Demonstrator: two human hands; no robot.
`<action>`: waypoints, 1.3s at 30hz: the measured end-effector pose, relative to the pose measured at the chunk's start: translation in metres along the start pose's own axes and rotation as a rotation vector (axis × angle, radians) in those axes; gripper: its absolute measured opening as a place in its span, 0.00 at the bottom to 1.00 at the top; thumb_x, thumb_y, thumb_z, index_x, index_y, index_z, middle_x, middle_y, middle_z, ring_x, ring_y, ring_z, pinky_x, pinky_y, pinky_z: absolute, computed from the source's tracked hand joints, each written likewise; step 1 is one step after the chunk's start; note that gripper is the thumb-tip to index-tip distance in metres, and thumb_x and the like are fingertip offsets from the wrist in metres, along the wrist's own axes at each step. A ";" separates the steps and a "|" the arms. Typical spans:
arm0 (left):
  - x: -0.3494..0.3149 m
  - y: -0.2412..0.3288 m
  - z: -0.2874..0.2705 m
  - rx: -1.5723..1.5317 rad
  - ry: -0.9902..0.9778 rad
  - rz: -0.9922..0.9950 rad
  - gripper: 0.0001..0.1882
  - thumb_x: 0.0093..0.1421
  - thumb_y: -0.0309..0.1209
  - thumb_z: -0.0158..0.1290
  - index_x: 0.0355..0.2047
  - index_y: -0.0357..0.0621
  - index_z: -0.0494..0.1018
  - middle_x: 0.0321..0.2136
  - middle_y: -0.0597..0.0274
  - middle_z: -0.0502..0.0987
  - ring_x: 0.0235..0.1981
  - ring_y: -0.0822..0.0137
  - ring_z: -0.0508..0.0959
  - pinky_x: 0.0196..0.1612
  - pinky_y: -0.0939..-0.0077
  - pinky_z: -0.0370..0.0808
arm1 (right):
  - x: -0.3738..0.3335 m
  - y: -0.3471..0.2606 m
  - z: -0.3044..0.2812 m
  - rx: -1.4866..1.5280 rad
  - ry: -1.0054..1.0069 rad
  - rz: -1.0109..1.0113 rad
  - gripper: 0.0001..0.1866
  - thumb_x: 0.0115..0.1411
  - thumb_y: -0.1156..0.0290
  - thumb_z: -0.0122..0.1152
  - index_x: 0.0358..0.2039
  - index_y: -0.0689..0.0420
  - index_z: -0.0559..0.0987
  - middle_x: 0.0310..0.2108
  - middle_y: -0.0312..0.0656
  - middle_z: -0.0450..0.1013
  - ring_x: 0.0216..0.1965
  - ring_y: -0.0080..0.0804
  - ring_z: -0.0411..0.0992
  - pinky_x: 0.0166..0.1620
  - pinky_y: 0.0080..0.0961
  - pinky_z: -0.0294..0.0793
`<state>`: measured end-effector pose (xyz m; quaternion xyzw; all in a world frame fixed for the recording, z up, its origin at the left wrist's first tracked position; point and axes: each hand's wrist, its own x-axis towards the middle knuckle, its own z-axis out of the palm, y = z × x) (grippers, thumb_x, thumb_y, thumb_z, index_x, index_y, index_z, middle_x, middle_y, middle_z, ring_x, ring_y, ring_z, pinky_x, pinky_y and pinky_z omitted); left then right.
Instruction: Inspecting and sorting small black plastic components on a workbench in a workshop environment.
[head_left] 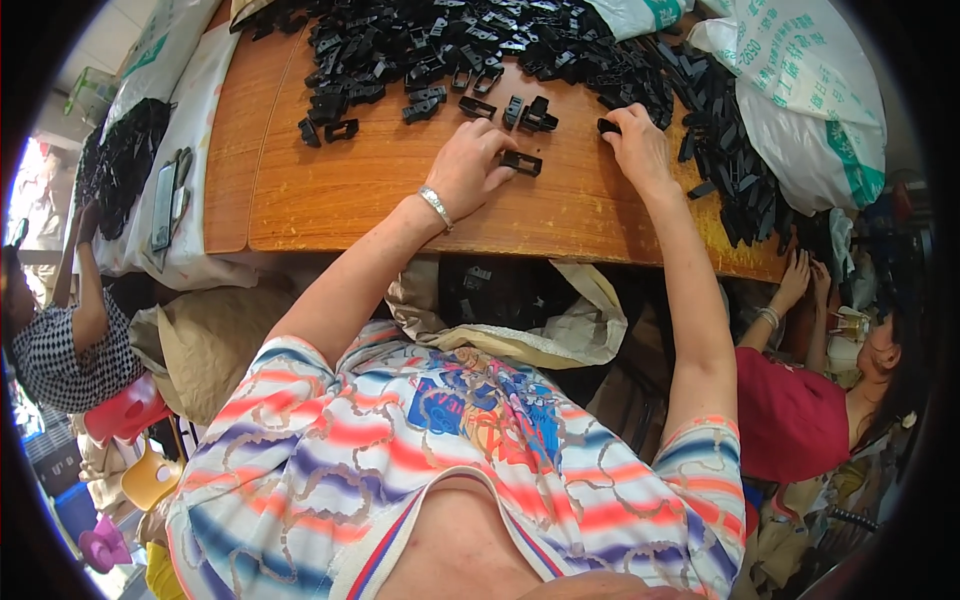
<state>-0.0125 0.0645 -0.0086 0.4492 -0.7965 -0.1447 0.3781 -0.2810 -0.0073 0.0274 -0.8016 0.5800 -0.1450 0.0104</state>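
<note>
On the brown wooden table, my left hand pinches a small black plastic frame with a rectangular opening at its fingertips. Farther right, my right hand is closed on a small dark plastic piece, mostly covered by the fingers. Between the hands and a little beyond them lie loose black plastic parts. Another black frame rests just past my left knuckles. A large heap of similar black parts spreads over the far side of the table.
A pile of long black pieces covers the right side beside a white sack. Below the table's near edge hangs an open sack with black parts inside. People work at left and right. A phone lies at the left.
</note>
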 end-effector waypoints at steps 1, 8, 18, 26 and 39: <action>0.000 0.000 0.000 0.000 0.001 -0.008 0.15 0.50 0.27 0.63 0.38 0.41 0.75 0.35 0.56 0.72 0.40 0.53 0.72 0.45 0.64 0.72 | -0.007 -0.006 0.001 0.031 0.046 -0.018 0.13 0.56 0.71 0.65 0.42 0.59 0.78 0.41 0.48 0.73 0.39 0.49 0.75 0.42 0.42 0.75; 0.001 -0.001 0.002 0.004 -0.044 -0.067 0.13 0.50 0.28 0.63 0.36 0.42 0.76 0.35 0.57 0.73 0.42 0.54 0.72 0.46 0.63 0.72 | -0.044 -0.087 0.006 0.412 0.165 -0.288 0.13 0.54 0.74 0.66 0.41 0.59 0.79 0.35 0.46 0.74 0.36 0.47 0.75 0.38 0.36 0.76; 0.000 -0.003 0.004 -0.009 -0.039 -0.090 0.12 0.50 0.28 0.63 0.36 0.44 0.77 0.32 0.59 0.73 0.40 0.55 0.73 0.44 0.64 0.72 | -0.051 -0.099 0.017 0.317 0.152 -0.352 0.12 0.54 0.76 0.65 0.39 0.61 0.78 0.35 0.45 0.71 0.33 0.47 0.76 0.34 0.37 0.77; 0.000 -0.005 0.005 -0.020 -0.058 -0.060 0.13 0.49 0.29 0.63 0.36 0.43 0.77 0.33 0.59 0.74 0.40 0.55 0.73 0.44 0.64 0.72 | -0.054 -0.099 0.020 0.209 0.107 -0.357 0.13 0.56 0.75 0.62 0.42 0.60 0.76 0.35 0.45 0.69 0.33 0.45 0.76 0.34 0.35 0.77; 0.001 -0.005 0.004 0.004 -0.089 -0.114 0.15 0.48 0.32 0.65 0.35 0.42 0.77 0.36 0.59 0.74 0.44 0.56 0.73 0.47 0.65 0.72 | -0.069 -0.101 0.037 0.115 0.257 -0.331 0.23 0.55 0.77 0.57 0.53 0.58 0.75 0.43 0.43 0.72 0.45 0.41 0.71 0.44 0.35 0.72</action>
